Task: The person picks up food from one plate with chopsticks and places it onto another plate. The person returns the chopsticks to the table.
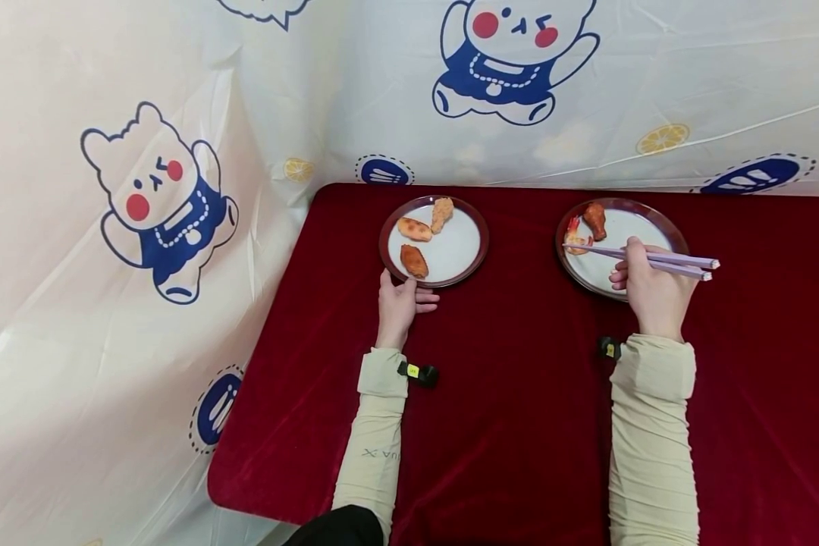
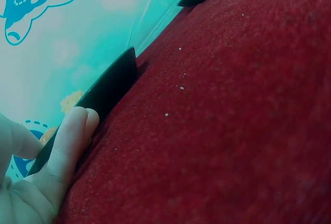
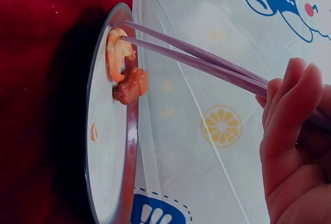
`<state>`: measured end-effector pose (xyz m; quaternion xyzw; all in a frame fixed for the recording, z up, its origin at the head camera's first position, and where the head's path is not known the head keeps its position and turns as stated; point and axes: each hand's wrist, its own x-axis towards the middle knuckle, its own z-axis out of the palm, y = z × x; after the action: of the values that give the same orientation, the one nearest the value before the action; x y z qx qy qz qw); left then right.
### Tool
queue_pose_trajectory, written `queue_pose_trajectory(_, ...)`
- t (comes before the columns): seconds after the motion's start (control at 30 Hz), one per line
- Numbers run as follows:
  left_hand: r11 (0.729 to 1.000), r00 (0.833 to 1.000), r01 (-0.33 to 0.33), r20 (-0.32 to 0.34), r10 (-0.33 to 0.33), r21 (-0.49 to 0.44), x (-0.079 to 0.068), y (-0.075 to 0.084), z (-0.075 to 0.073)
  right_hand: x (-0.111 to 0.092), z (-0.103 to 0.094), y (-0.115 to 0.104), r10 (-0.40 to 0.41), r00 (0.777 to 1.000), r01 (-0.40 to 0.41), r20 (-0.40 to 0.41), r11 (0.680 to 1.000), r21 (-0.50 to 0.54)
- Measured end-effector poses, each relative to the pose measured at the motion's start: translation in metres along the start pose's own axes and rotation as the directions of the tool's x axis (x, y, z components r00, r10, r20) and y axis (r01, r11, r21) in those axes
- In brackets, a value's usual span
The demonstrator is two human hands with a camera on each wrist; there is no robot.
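Note:
In the head view, my left hand [image 1: 399, 307] is at the near edge of the left plate [image 1: 476, 258]. Thumb and fingers lie on either side of its rim in the left wrist view, gripping it. On this plate are a crumbed fried piece [image 1: 442, 214], an oval browned piece [image 1: 415, 230] and a brown chicken wing piece [image 1: 413, 260]. My right hand [image 1: 657, 292] holds lilac chopsticks [image 1: 682, 263] over the right plate [image 1: 644, 220]. Their parted tips overlap a shrimp [image 3: 115, 56] at the plate's left side. Beside the shrimp lies a drumstick [image 1: 594, 220].
Dark red cloth [image 1: 519, 379] covers the table, with a wide gap between the two plates. A printed white curtain [image 1: 382, 91] hangs behind the far edge and along the left side. Small white specks dot the cloth in the left wrist view.

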<state>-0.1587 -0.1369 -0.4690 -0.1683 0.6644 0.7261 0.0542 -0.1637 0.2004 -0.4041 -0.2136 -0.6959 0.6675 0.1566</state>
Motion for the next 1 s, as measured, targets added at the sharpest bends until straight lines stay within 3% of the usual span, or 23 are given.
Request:
queue_pose_trajectory(0.2, 1.000, 1.000, -0.002, -0.004, 0.002, 0.002, -0.004, 0.005, 0.001, -0.003, 0.002, -0.004, -0.041, 0.999, 0.040, -0.012, 0.997, -0.066)
queue_pose_trajectory(0.43, 1.000, 1.000, 0.000, -0.002, 0.000, 0.001, 0.002, -0.002, 0.001, -0.011, 0.011, -0.005, -0.032, 0.999, 0.030, 0.037, 0.999, 0.038)
queue_pose_trajectory(0.57, 1.000, 1.000, -0.013, -0.010, 0.013, -0.002, 0.011, -0.012, 0.000, -0.021, 0.033, 0.000, -0.075, 0.986, 0.079, 0.148, 0.997, -0.020)
queue_pose_trajectory(0.7, 1.000, 0.999, -0.026, -0.019, 0.026, -0.006, 0.014, -0.016, -0.001, -0.032, 0.061, 0.007, -0.127, 0.951, 0.147, 0.282, 0.988, -0.054)
queue_pose_trajectory(0.87, 0.999, 0.998, -0.036, -0.042, 0.036, -0.003, 0.013, -0.018, -0.003, -0.045, 0.093, 0.014, -0.089, 0.916, 0.097, 0.392, 0.995, -0.001)
queue_pose_trajectory(1.0, 1.000, 0.999, -0.026, -0.037, 0.026, -0.006, 0.013, -0.020, -0.003, -0.055, 0.113, 0.020, -0.044, 0.909, 0.027, 0.415, 0.999, 0.047)
